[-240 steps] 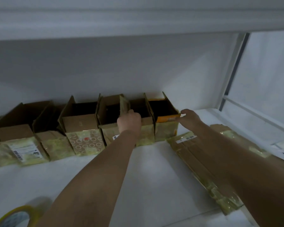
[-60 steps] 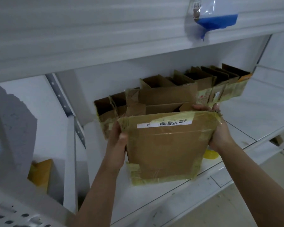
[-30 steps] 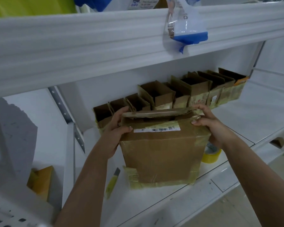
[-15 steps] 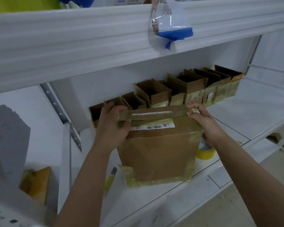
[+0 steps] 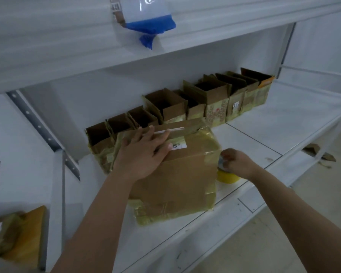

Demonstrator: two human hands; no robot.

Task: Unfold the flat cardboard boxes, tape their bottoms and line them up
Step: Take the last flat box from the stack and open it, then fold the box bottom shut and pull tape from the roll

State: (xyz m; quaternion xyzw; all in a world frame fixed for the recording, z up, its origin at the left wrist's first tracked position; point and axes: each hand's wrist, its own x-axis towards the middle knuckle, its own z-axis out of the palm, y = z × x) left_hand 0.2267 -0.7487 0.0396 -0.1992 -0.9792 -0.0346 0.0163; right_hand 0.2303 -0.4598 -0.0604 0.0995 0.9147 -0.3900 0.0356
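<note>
Taped brown box [image 5: 177, 174] upright before open boxes [image 5: 205, 101], apparently touching

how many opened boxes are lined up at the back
9 opened boxes in one row along the shelf back, left end behind the big box; more may be hidden.

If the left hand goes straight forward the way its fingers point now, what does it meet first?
Probably the row of open boxes behind the big box. The left hand lies flat on its folded flaps, fingers aimed there; depth is unclear.
</note>
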